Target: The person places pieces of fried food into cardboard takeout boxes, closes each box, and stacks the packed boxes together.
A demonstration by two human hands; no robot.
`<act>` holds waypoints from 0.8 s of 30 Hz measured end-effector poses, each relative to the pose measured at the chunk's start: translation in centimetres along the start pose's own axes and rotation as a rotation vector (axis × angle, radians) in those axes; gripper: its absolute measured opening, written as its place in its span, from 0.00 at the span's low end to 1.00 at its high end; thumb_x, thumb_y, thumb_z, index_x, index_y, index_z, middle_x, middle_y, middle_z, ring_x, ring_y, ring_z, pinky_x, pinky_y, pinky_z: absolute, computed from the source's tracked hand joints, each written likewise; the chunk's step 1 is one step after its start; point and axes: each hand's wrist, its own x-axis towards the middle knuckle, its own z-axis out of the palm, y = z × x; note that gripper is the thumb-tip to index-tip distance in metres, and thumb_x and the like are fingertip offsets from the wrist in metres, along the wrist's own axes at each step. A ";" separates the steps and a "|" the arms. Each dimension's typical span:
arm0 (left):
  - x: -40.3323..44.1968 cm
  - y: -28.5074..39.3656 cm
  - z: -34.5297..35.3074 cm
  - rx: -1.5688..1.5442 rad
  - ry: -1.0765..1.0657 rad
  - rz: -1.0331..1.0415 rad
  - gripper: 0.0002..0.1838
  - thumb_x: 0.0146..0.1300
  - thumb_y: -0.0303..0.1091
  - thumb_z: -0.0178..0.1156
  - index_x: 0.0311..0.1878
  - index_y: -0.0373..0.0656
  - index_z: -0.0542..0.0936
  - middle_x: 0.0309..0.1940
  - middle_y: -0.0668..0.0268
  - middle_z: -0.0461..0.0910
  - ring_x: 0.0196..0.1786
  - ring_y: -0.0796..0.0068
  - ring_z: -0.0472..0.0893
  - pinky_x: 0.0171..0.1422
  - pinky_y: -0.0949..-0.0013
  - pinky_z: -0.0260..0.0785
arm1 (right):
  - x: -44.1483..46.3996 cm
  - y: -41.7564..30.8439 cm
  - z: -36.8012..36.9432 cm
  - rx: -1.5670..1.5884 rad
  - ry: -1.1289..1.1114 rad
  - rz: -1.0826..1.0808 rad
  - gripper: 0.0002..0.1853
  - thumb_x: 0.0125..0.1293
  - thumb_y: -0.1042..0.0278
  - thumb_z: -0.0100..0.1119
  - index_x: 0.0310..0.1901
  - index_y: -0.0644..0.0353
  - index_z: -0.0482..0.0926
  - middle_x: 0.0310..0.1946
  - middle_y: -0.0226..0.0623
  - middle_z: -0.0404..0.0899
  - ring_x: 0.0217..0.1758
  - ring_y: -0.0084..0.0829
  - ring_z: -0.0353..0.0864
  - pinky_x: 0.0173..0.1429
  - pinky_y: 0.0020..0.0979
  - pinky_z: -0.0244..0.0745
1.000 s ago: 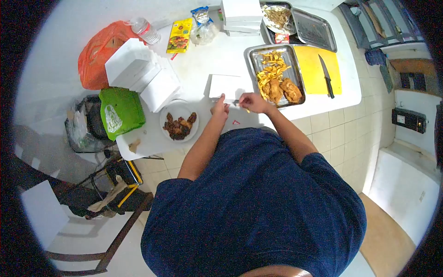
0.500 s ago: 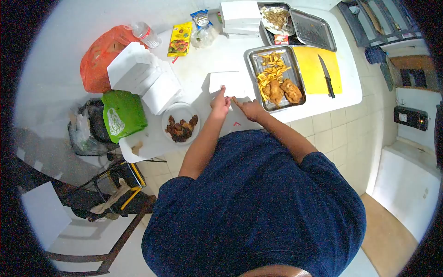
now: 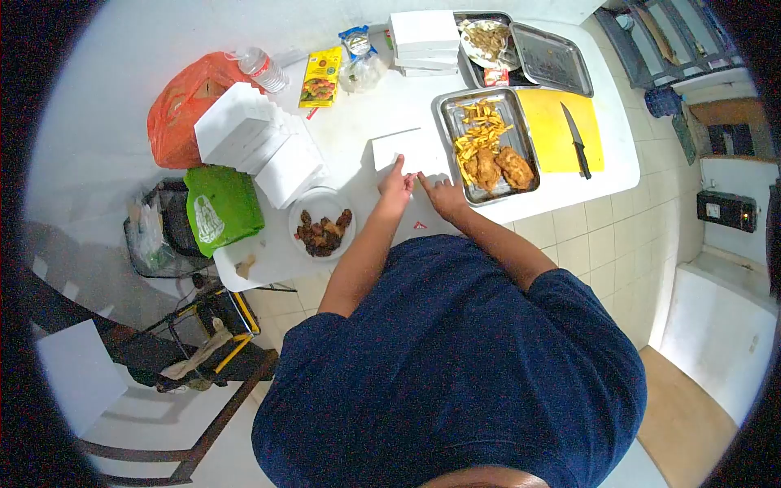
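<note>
A white closed box point(image 3: 400, 148) lies on the white table in front of me. My left hand point(image 3: 396, 184) is at its near edge, thumb on the box and fingers curled round its front side. My right hand point(image 3: 444, 197) is just to the right, its index finger stretched toward the box's near right corner and the fingers apart, with nothing in it. A metal tray point(image 3: 525, 130) to the right of the box bears fries point(image 3: 482, 130) and fried chicken pieces point(image 3: 512, 167). Dark browned meat point(image 3: 322, 234) lies on a white plate point(image 3: 303, 203) to the left.
A knife point(image 3: 576, 140) lies on a yellow board point(image 3: 545, 122) at the right. White boxes point(image 3: 236, 126) are stacked at the left beside an orange bag point(image 3: 175, 106) and a green bag point(image 3: 226, 210). More boxes point(image 3: 423, 34), a yellow packet point(image 3: 320, 77) and another tray point(image 3: 553, 58) stand at the back.
My right hand has opened from a pinch near the box's front edge and moved slightly, index finger now extended. The view has shifted a little, so the table things appear lower.
</note>
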 end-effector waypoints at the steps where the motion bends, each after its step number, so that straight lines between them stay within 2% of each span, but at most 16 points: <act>1: 0.0 -0.1 -0.1 0.000 -0.011 -0.003 0.32 0.49 0.46 0.77 0.43 0.31 0.72 0.32 0.54 0.77 0.27 0.65 0.80 0.22 0.77 0.68 | 0.0 0.0 0.2 0.004 -0.005 0.002 0.36 0.68 0.65 0.45 0.76 0.44 0.45 0.45 0.41 0.82 0.51 0.41 0.80 0.54 0.55 0.67; 6: 0.0 -0.7 -0.4 -0.019 -0.021 -0.005 0.33 0.48 0.47 0.77 0.45 0.31 0.71 0.32 0.57 0.75 0.29 0.66 0.80 0.24 0.77 0.71 | 0.1 0.0 0.3 0.052 -0.082 0.017 0.36 0.70 0.66 0.44 0.76 0.40 0.41 0.48 0.43 0.82 0.52 0.43 0.80 0.58 0.61 0.63; 10: -1.0 -0.1 0.2 -0.039 -0.084 0.009 0.36 0.49 0.48 0.76 0.49 0.32 0.70 0.37 0.57 0.73 0.32 0.66 0.80 0.30 0.74 0.77 | 0.0 0.4 0.5 0.017 -0.098 0.005 0.37 0.70 0.65 0.45 0.76 0.40 0.41 0.47 0.42 0.82 0.52 0.42 0.81 0.58 0.63 0.61; 12: -1.7 0.2 0.7 -0.049 -0.048 0.026 0.37 0.50 0.49 0.76 0.51 0.33 0.69 0.39 0.57 0.72 0.35 0.65 0.80 0.34 0.72 0.79 | -0.3 0.4 0.3 0.008 -0.072 -0.008 0.40 0.67 0.67 0.48 0.76 0.44 0.41 0.48 0.40 0.82 0.52 0.41 0.80 0.57 0.58 0.64; 16: -2.8 0.7 0.3 -0.049 -0.175 0.044 0.37 0.52 0.51 0.73 0.53 0.33 0.68 0.40 0.57 0.71 0.41 0.63 0.79 0.40 0.71 0.80 | 0.0 0.6 -0.3 0.058 -0.115 -0.035 0.43 0.62 0.67 0.55 0.76 0.48 0.44 0.47 0.41 0.82 0.50 0.41 0.81 0.56 0.55 0.67; 18: -3.3 1.0 0.2 -0.041 -0.177 0.093 0.37 0.54 0.52 0.72 0.54 0.32 0.67 0.41 0.57 0.70 0.44 0.61 0.79 0.44 0.69 0.81 | 0.4 1.1 -0.5 0.206 -0.081 0.003 0.43 0.60 0.67 0.58 0.75 0.50 0.48 0.46 0.43 0.82 0.49 0.42 0.81 0.56 0.53 0.68; 24: -4.4 3.1 0.5 -0.101 -0.293 0.043 0.30 0.65 0.47 0.62 0.55 0.31 0.66 0.45 0.54 0.67 0.47 0.57 0.78 0.53 0.63 0.81 | 1.5 2.5 1.5 0.284 -0.096 0.011 0.40 0.58 0.66 0.60 0.73 0.51 0.54 0.43 0.47 0.82 0.47 0.45 0.82 0.53 0.49 0.72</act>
